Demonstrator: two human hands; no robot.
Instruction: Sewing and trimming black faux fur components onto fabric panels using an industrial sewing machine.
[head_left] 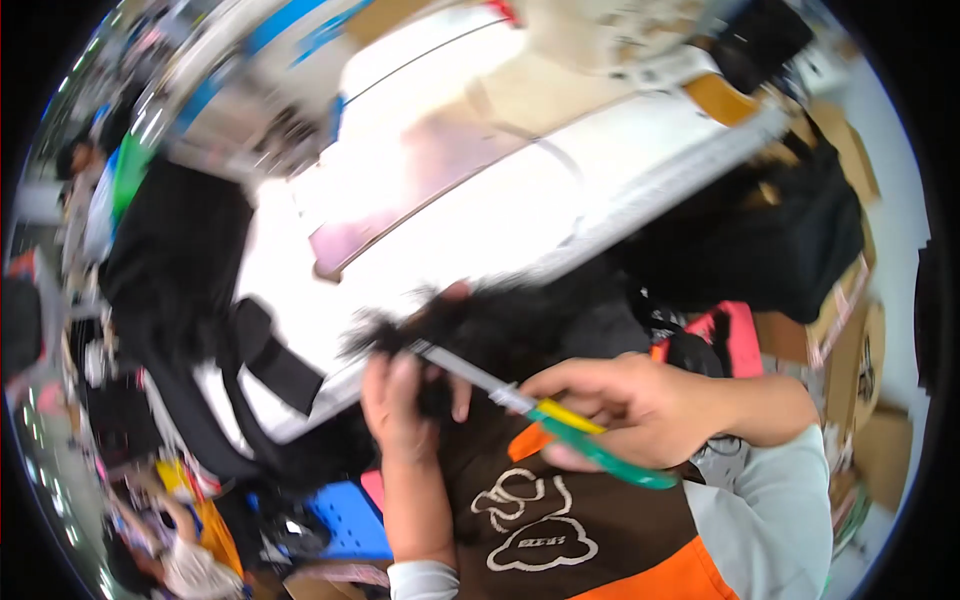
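My right grip (645,405) holds the green-handled tool (550,412) toward ten o'clock; left grip (402,415) pinches black fur (495,328), likely soft, best edge-held.

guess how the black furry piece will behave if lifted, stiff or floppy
The black furry piece would probably flop, since its outline looks soft and irregular. It may feel light for its size, as loose strands fluff out at one end.

Overexposed tabletop (470,230), motion blur, bent edges (corners black)
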